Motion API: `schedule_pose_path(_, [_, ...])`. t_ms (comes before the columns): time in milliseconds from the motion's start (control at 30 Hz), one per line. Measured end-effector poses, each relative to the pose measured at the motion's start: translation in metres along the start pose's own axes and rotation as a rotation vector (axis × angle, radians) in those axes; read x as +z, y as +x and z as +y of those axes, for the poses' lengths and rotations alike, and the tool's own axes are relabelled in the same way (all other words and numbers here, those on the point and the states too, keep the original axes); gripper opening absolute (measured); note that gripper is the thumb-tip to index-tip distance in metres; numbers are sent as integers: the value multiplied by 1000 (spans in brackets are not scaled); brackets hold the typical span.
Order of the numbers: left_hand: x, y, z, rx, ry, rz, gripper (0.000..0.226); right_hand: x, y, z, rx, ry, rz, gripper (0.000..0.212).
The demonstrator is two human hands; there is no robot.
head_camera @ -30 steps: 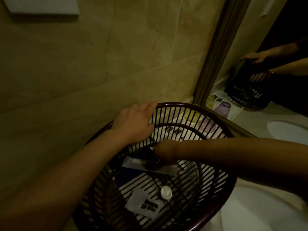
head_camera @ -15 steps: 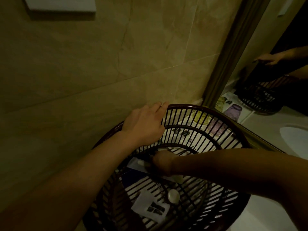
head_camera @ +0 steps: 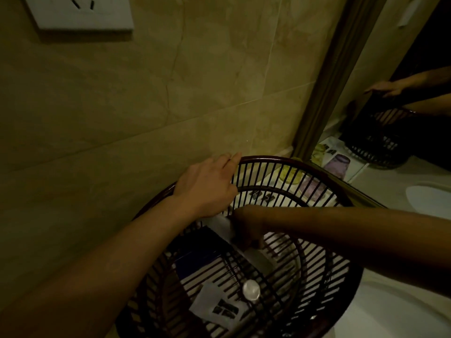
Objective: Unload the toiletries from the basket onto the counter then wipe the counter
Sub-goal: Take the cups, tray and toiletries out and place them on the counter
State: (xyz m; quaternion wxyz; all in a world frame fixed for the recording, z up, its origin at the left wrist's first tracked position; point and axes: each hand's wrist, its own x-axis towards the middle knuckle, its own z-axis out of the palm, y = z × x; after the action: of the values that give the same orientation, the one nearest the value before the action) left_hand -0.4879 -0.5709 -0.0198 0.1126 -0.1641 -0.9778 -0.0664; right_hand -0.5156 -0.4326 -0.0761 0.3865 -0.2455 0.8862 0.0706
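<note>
A dark slatted basket (head_camera: 346, 284) stands on the pale counter (head_camera: 380, 313) against the tiled wall. My left hand (head_camera: 207, 184) rests on the basket's far rim with fingers stretched out flat. My right hand (head_camera: 246, 228) reaches down inside and grips a flat pale grey tube (head_camera: 256, 261), lifted at a slant. A dark blue box (head_camera: 195, 252) lies on the basket floor. Beside it lie a white packet with dark marks (head_camera: 217, 306) and a small bottle with a round white cap (head_camera: 251, 290).
A mirror (head_camera: 402, 106) with a dark frame stands at the right and reflects the basket and my arms. A yellow cup (head_camera: 290, 175) and a purple cup (head_camera: 312, 189) sit behind the basket on a printed sheet. A wall socket (head_camera: 80, 13) is top left. A basin edge (head_camera: 429, 198) shows right.
My right hand has closed on the pale tube and raised it off the basket floor toward the far side. My left hand stays on the rim. The camera has shifted.
</note>
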Motion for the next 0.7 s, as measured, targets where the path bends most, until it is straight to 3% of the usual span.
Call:
schedule_pose_path(67, [-1,0,0,1,-5,-4,67,-8,-22,16,45,38,24,19])
schedule_pose_path(200, [0,-1,-1,18,-7,-6,64,-18,-77,48,51,172,194,23])
schedule_pose_path(333, [1,-2,-2,22,-15,23,66,-28,-135,73,29,638,370,20])
schedule_pose_path(567, [0,0,1,8,87,-47,91,-52,-207,130,-188,1374,1012,21])
schedule_pose_path(700, [1,-3,0,-1,90,-32,93,-47,-185,169,-143,1541,1222,12])
